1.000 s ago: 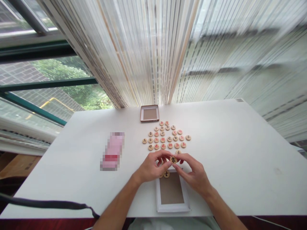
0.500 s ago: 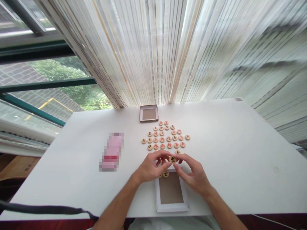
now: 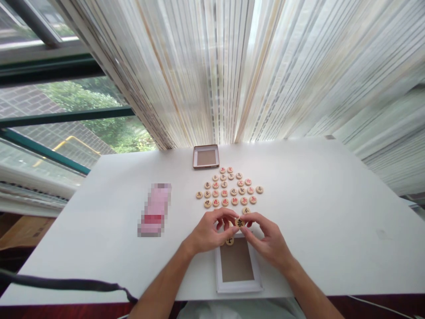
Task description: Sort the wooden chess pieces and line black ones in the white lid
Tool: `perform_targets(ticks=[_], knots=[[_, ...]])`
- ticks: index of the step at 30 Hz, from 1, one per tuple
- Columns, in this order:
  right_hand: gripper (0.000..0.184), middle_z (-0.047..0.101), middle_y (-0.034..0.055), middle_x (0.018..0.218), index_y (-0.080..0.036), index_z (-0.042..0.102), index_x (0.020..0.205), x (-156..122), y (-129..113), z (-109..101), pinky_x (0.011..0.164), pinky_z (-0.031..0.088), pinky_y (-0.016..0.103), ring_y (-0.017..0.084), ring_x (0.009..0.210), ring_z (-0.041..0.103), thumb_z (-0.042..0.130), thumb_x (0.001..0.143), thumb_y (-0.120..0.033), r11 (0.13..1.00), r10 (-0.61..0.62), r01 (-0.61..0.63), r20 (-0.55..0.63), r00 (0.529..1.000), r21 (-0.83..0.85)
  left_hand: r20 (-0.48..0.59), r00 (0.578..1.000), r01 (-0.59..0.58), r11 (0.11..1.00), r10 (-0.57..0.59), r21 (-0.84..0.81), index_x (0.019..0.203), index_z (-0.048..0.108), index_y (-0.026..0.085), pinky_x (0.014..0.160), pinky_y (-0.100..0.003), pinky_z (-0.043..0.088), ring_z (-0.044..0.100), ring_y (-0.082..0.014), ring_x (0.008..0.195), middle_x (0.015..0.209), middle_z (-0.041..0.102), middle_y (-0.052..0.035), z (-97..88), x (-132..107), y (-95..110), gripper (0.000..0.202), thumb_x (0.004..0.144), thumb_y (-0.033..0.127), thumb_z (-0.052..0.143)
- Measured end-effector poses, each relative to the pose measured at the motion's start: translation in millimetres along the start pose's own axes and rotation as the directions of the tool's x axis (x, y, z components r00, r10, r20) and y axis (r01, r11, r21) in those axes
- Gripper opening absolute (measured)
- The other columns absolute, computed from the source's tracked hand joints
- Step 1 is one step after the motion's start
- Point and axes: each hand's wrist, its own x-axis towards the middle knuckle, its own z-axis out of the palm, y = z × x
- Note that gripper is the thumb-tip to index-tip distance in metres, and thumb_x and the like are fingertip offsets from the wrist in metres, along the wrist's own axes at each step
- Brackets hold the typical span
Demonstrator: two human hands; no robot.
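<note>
Between the fingertips of both hands is a round wooden Chinese chess piece (image 3: 239,223) with a black character, held above the far edge of an open box (image 3: 237,264). My left hand (image 3: 212,229) pinches its left side, and my right hand (image 3: 264,235) pinches its right side. Below my left fingers another chess piece (image 3: 229,240) with a black character lies in the box's far left corner, and part of one more shows beside it. Just beyond my hands sits a loose chess piece (image 3: 245,211). My fingers hide some of the box's far end.
Several red and black chess pieces (image 3: 225,193) lie in loose rows past my hands. A box lid or second tray (image 3: 206,157) stands at the table's far edge by the striped curtain (image 3: 212,79). A blurred pink item (image 3: 156,208) lies on the left of the white table (image 3: 332,221).
The held chess piece has turned slightly between my fingers. Both hands stay in nearly the same place, and the curtain has shifted a little.
</note>
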Motion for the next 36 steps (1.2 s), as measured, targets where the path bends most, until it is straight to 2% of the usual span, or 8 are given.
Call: perform_targets(ticks=[5, 9, 15, 20, 24, 28, 32, 36], knots=[[0.014, 0.071, 0.0058, 0.098, -0.023, 0.067, 0.108, -1.8, 7.9, 2.0, 0.081, 0.059, 0.034, 0.02, 0.087, 0.069, 0.065, 0.095, -0.027, 0.993, 0.069, -0.065, -0.039, 0.997, 0.099, -0.008, 0.999, -0.032, 0.999, 0.032, 0.009, 0.115, 0.064, 0.018, 0.058, -0.023, 0.044, 0.061, -0.0115, 0.066, 0.09, 0.074, -0.0054, 0.6, -0.6, -2.4, 0.029, 0.087, 0.024, 0.069], [0.018, 0.069, 0.0075, 0.104, -0.025, 0.068, 0.114, -0.3, 10.6, 2.2, 0.081, 0.06, 0.036, 0.021, 0.09, 0.07, 0.061, 0.097, -0.025, 0.986, 0.042, -0.028, -0.081, 0.996, 0.165, -0.013, 0.999, -0.045, 0.989, 0.047, 0.138, 0.106, 0.067, 0.02, 0.058, -0.023, 0.045, 0.061, -0.0119, 0.066, 0.091, 0.074, -0.0046, -5.5, -1.6, -1.5, 0.02, 0.087, 0.026, 0.069], [0.018, 0.066, 0.0085, 0.108, -0.026, 0.068, 0.112, 3.2, 9.2, 2.6, 0.085, 0.06, 0.038, 0.022, 0.1, 0.066, 0.06, 0.097, -0.021, 0.983, -0.015, 0.034, -0.105, 0.994, 0.182, 0.06, 0.994, -0.112, 0.917, 0.096, 0.383, 0.104, 0.067, 0.024, 0.075, -0.03, 0.051, 0.06, -0.0157, 0.073, 0.093, 0.071, -0.0031, -16.8, -9.9, 14.8, 0.017, 0.088, 0.025, 0.069], [0.017, 0.064, 0.008, 0.109, -0.025, 0.066, 0.111, 4.8, 8.4, 2.2, 0.088, 0.057, 0.037, 0.023, 0.104, 0.064, 0.062, 0.096, -0.021, 0.981, -0.012, 0.039, -0.145, 0.989, 0.19, 0.144, 0.983, -0.166, 0.864, 0.11, 0.475, 0.109, 0.064, 0.024, 0.088, -0.035, 0.051, 0.063, -0.0217, 0.093, 0.101, 0.07, -0.0048, -7.8, -25.5, 21.7, 0.025, 0.086, 0.021, 0.071], [0.013, 0.062, 0.0084, 0.113, -0.026, 0.066, 0.107, 0.4, 6.2, -4.0, 0.089, 0.054, 0.037, 0.023, 0.107, 0.062, 0.063, 0.096, -0.021, 0.978, 0.008, 0.018, -0.122, 0.993, 0.209, 0.085, 0.989, -0.147, 0.826, 0.12, 0.544, 0.11, 0.063, 0.025, 0.095, -0.04, 0.047, 0.06, -0.0243, 0.103, 0.108, 0.07, -0.0036, 2.5, -37.9, 16.4, 0.032, 0.081, 0.017, 0.075], [0.008, 0.061, 0.0084, 0.114, -0.025, 0.066, 0.103, -10.3, 5.5, -10.8, 0.084, 0.053, 0.035, 0.02, 0.093, 0.062, 0.063, 0.096, -0.023, 0.98, 0.052, -0.036, -0.077, 0.996, 0.195, -0.01, 0.993, -0.095, 0.817, 0.122, 0.569, 0.108, 0.063, 0.026, 0.093, -0.041, 0.046, 0.06, -0.0244, 0.105, 0.11, 0.069, -0.0028, 7.8, -45.4, 11.4, 0.031, 0.081, 0.016, 0.075], [0.006, 0.061, 0.0059, 0.104, -0.024, 0.065, 0.1, -19.7, 5.6, -12.4, 0.077, 0.053, 0.032, 0.017, 0.084, 0.06, 0.064, 0.095, -0.023, 0.978, 0.063, -0.049, -0.067, 0.996, 0.201, -0.081, 0.989, -0.059, 0.829, 0.125, 0.556, 0.107, 0.063, 0.025, 0.092, -0.041, 0.046, 0.06, -0.0246, 0.105, 0.108, 0.069, -0.0037, 11.4, -49.6, 9.0, 0.029, 0.082, 0.015, 0.073], [0.006, 0.059, 0.0027, 0.096, -0.025, 0.063, 0.1, -25.6, 7.2, -9.5, 0.071, 0.053, 0.028, 0.015, 0.075, 0.058, 0.065, 0.094, -0.024, 0.981, 0.087, -0.07, -0.088, 0.992, 0.182, -0.095, 0.99, -0.034, 0.821, 0.107, 0.571, 0.105, 0.063, 0.025, 0.092, -0.042, 0.045, 0.06, -0.025, 0.104, 0.107, 0.069, -0.0033, 15.5, -50.8, 7.5, 0.029, 0.081, 0.015, 0.075]])
